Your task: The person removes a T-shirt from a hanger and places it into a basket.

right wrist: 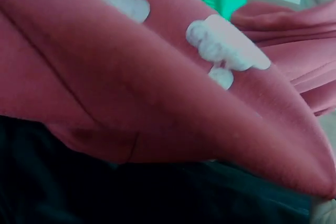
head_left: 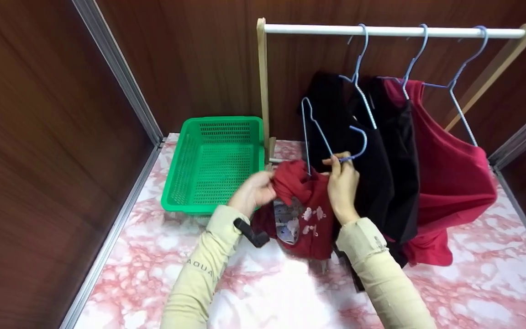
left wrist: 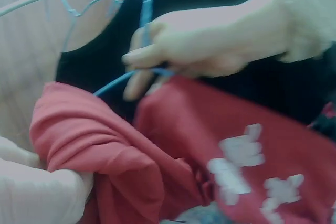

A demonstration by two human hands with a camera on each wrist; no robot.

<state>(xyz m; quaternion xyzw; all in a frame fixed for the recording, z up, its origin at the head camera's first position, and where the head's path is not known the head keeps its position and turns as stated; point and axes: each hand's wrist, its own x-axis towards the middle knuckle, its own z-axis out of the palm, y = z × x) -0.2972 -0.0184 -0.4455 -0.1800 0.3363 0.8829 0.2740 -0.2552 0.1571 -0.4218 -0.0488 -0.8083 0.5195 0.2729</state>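
A red garment with a pale print (head_left: pixel 306 219) hangs between the two hands, bunched at its upper left. My left hand (head_left: pixel 257 191) grips the bunched cloth, its fingers partly hidden by the folds. Near its hook, a blue wire hanger (head_left: pixel 320 130) is pinched by my right hand (head_left: pixel 343 183); one shoulder of the hanger points up out of the cloth, and the other end is hidden. In the left wrist view the right hand (left wrist: pixel 189 45) holds the hanger above the red cloth (left wrist: pixel 105 135). The right wrist view is filled by the garment (right wrist: pixel 157 82).
A green plastic basket (head_left: pixel 222 173) stands at the left on the marbled surface. Behind, a rack with a white rail (head_left: pixel 391 31) bears black garments (head_left: pixel 359 151) and a red top (head_left: pixel 450 183) on blue hangers. Wood-look panels (head_left: pixel 39 137) enclose the space.
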